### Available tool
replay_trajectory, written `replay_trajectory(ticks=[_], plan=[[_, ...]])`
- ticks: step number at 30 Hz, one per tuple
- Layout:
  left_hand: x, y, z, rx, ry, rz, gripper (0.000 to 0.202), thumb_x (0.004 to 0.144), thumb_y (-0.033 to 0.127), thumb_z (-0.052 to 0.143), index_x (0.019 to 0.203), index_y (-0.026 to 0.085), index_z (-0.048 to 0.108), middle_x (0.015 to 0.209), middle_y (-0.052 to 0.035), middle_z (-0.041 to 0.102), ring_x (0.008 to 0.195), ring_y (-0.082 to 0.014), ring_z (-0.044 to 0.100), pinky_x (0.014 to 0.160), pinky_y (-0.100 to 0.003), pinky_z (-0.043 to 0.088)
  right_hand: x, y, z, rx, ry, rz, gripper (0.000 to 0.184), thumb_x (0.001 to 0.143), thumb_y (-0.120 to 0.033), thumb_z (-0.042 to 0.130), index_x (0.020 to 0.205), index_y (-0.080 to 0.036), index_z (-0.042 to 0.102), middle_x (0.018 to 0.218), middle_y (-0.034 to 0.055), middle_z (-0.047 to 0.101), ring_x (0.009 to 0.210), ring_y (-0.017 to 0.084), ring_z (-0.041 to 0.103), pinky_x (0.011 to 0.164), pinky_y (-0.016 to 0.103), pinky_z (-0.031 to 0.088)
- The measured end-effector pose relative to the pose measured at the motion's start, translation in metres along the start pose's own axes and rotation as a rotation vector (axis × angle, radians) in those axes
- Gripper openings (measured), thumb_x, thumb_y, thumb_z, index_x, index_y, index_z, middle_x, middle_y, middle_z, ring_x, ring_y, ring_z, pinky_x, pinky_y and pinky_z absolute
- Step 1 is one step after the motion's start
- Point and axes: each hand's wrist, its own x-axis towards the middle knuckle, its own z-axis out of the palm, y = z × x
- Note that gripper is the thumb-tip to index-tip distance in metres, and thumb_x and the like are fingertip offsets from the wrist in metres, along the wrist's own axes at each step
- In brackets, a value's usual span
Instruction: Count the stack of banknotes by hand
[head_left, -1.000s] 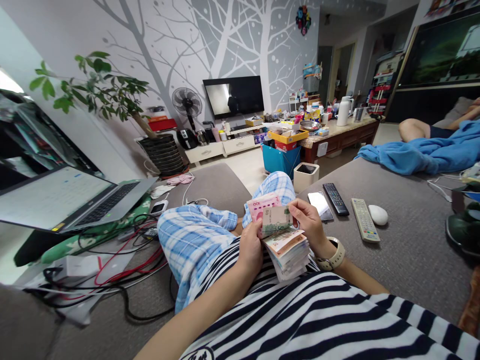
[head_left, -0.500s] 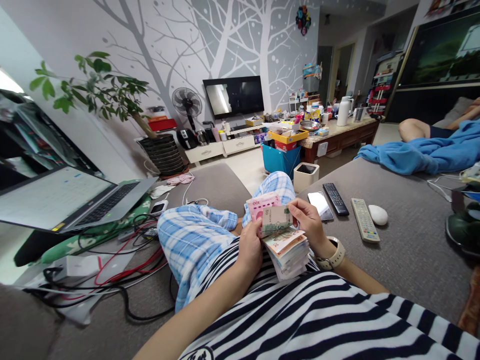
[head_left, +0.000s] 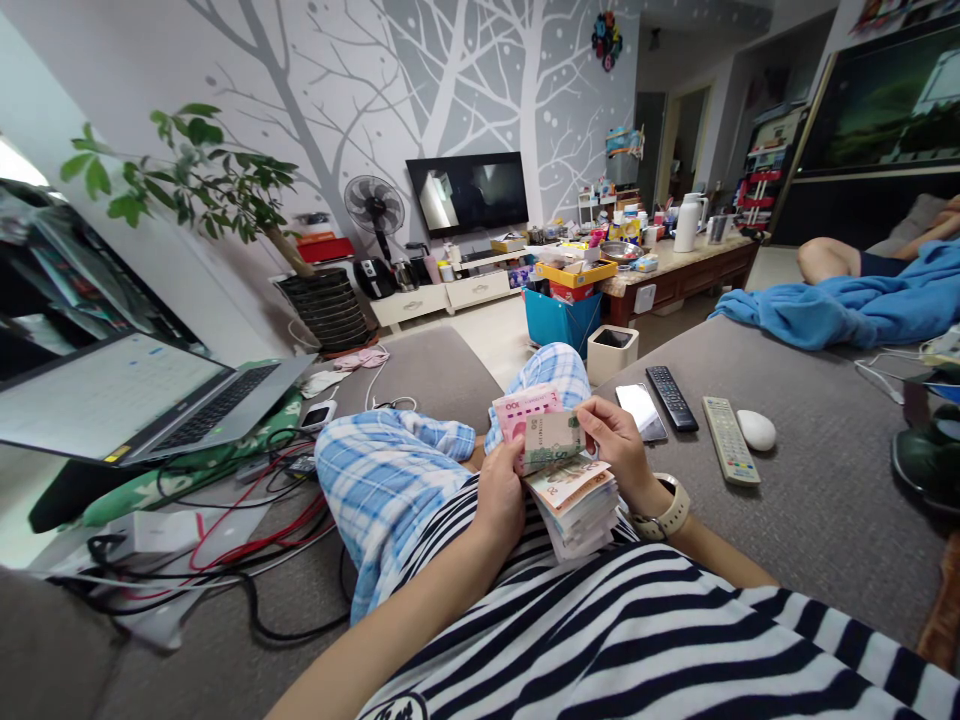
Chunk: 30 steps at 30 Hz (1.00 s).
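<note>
A green banknote (head_left: 553,440) is stretched between my two hands above my lap. My left hand (head_left: 501,490) pinches its left end, thumb on top, and my right hand (head_left: 616,442) grips its upper right corner between thumb and fingers. Pink 100 banknotes (head_left: 525,404) show behind the green one, partly covered by it and close to my left fingers. Just below the green note, a thick stack of banknotes (head_left: 576,505) rests on my lap against the striped shirt, with an orange-brown note on top. A pale watch (head_left: 666,508) is on my right wrist.
On the grey sofa to my right lie a phone (head_left: 641,412), a black remote (head_left: 671,397), a beige remote (head_left: 730,440) and a white mouse (head_left: 756,430). A laptop (head_left: 142,400) and tangled cables (head_left: 255,530) are at left. Another person's leg (head_left: 829,257) shows at far right.
</note>
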Motion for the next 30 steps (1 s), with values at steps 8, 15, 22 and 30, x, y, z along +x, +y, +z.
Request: replay_trajectory(ticks=[8,15,22,30], plan=[[0.000,-0.001,-0.002,0.005,0.018,0.023,0.014,0.067,0.031,0.066,0.066,0.018,0.068,0.062,-0.0006,0.066,0.062,-0.0177,0.058,0.064,-0.030,0.048,-0.002,-0.003,0.000,0.034,0.005,0.003,0.030,0.087,-0.041,0.056,0.068,-0.018,0.055,0.052,-0.0047,0.041,0.047,0.009,0.037,0.045,0.023,0.028],[-0.003,0.001,0.003,-0.033,0.041,0.025,0.020,0.065,0.031,0.068,0.075,0.014,0.069,0.075,-0.0035,0.072,0.072,-0.0202,0.065,0.074,-0.034,0.051,-0.002,0.001,0.000,0.142,-0.094,0.065,0.040,0.087,-0.052,0.051,0.069,-0.017,0.060,0.045,-0.0022,0.050,0.040,0.009,0.037,0.042,0.024,0.027],[-0.011,0.006,0.008,-0.062,-0.023,-0.037,0.024,0.065,0.029,0.069,0.083,0.013,0.068,0.077,-0.0056,0.072,0.073,-0.0219,0.067,0.075,-0.036,0.052,0.006,0.009,0.000,0.066,0.055,0.105,0.036,0.076,-0.050,0.067,0.067,-0.018,0.052,0.050,-0.0055,0.046,0.045,0.009,0.038,0.045,0.023,0.030],[-0.016,0.008,0.010,-0.051,-0.042,-0.075,0.031,0.062,0.027,0.073,0.089,0.012,0.066,0.083,-0.0075,0.073,0.072,-0.0213,0.067,0.076,-0.037,0.052,0.008,0.017,0.001,-0.002,0.018,0.130,0.041,0.076,-0.052,0.066,0.061,-0.019,0.046,0.053,-0.0057,0.039,0.049,0.009,0.030,0.044,0.024,0.022]])
